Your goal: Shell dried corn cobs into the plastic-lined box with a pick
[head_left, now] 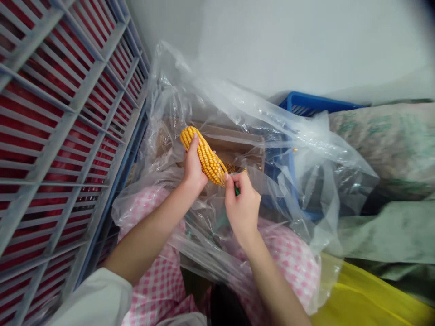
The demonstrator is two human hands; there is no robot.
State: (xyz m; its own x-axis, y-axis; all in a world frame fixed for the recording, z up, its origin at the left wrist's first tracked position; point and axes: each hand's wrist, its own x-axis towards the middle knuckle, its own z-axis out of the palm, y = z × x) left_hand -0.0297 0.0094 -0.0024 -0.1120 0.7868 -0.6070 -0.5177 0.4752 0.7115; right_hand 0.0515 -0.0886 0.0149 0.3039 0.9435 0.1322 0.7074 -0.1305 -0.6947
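Dried maize cob (205, 156), yellow-kernelled, above an open cardboard box (234, 144) inside a clear plastic bag (170, 104). Long axis slanting from upper left to lower right. Left hand (193, 165) clamped around the cob's middle; right hand (243, 208) nearer the lower end, fingertips (227, 177) at that end, small green item (237, 191) pinched there, its kind hidden. Hands close together, just apart. Nearby: blue plastic crate (316, 103), grey-barred rack (61, 136), pink checked cloth (156, 280) beneath the forearms.
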